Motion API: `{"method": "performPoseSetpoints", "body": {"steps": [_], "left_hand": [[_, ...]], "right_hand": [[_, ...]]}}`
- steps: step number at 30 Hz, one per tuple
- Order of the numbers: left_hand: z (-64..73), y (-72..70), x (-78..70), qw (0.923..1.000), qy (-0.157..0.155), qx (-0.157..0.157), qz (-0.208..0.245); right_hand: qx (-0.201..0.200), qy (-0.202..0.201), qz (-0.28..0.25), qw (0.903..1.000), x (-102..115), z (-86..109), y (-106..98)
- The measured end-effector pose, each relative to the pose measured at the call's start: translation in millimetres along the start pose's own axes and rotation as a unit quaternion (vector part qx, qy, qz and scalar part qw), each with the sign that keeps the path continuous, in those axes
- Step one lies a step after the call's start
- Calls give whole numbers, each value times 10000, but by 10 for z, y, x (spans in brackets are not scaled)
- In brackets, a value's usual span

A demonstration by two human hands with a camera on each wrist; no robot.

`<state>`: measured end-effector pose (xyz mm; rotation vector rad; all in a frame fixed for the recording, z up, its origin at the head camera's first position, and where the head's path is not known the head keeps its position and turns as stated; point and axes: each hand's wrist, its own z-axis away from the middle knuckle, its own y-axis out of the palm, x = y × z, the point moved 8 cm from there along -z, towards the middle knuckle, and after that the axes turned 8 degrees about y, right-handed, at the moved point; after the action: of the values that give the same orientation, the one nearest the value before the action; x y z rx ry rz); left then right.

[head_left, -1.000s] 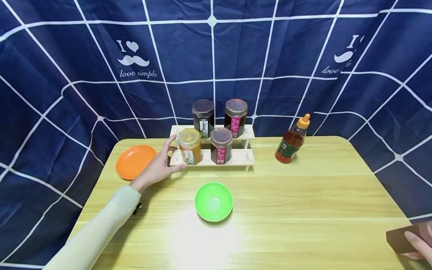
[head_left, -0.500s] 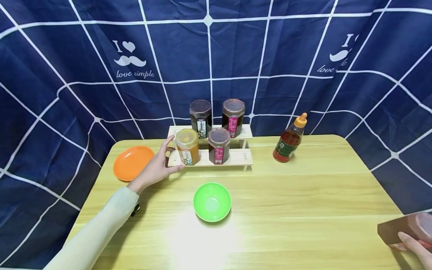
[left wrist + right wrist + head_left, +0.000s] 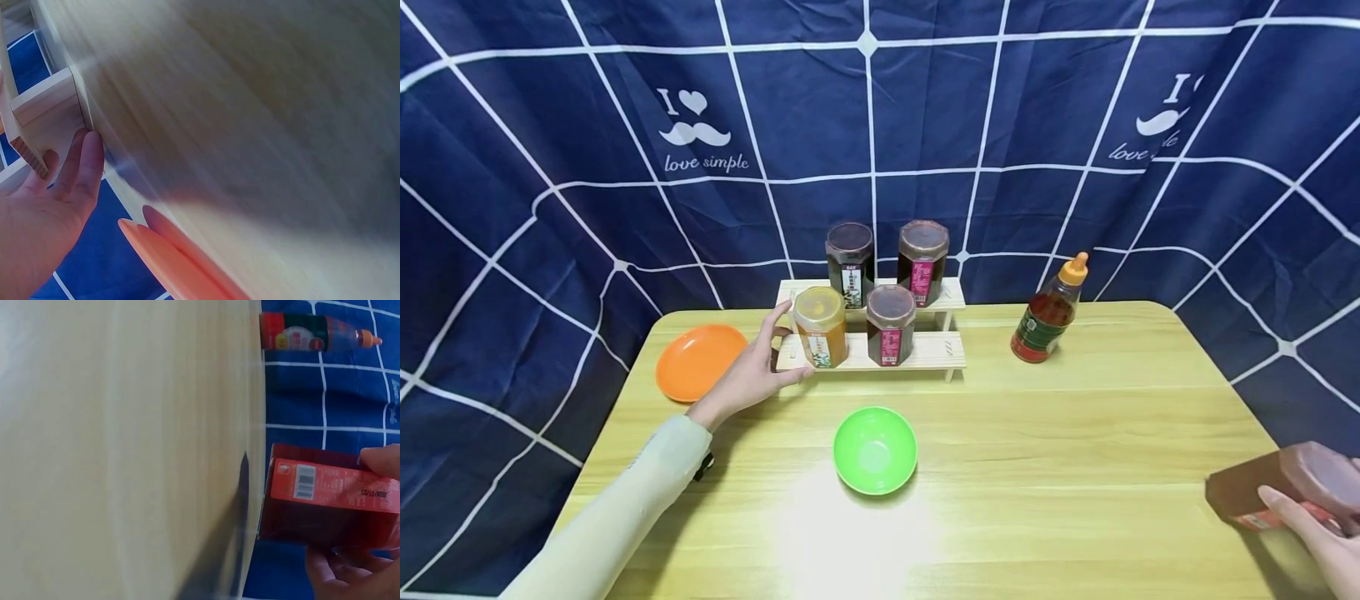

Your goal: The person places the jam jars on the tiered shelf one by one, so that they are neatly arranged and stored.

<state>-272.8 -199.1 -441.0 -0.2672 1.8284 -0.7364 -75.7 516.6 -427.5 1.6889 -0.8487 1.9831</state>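
My left hand (image 3: 751, 372) holds the left end of a two-step wooden rack (image 3: 936, 348), thumb at the front edge, fingers farther back. In the left wrist view, my left hand (image 3: 53, 206) has fingertips around a board's end (image 3: 47, 97). On the lower step stand an amber jar (image 3: 822, 329) and a dark jar (image 3: 891, 327); two more dark jars (image 3: 852, 267) (image 3: 922, 265) stand above. At the far right, my right hand (image 3: 1318, 537) grips a tilted, faceted dark jar (image 3: 1247, 487). Its red barcode label (image 3: 331, 482) shows in the right wrist view.
An orange plate (image 3: 696, 362) lies left of the rack, near my left forearm. In front of the rack sits a green bowl (image 3: 875, 450). A squeeze bottle (image 3: 1047, 317) with a yellow cap stands right of the rack. Blue grid cloth (image 3: 925, 108) hangs behind and beside the table.
My right hand has brought the dark jar leftward and slightly up into the head view. The left hand stays at the rack's end, and the jars on the rack have not moved.
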Motion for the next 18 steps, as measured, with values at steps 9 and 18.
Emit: {"method": "performPoseSetpoints", "body": {"steps": [9, 18], "left_hand": [[3, 10, 15, 10000, 14, 5, 68], [2, 20, 10, 10000, -3, 2, 70]], "right_hand": [[207, -511, -564, 9969, 231, 103, 288], [1584, -789, -390, 9834, 526, 295, 671]]}}
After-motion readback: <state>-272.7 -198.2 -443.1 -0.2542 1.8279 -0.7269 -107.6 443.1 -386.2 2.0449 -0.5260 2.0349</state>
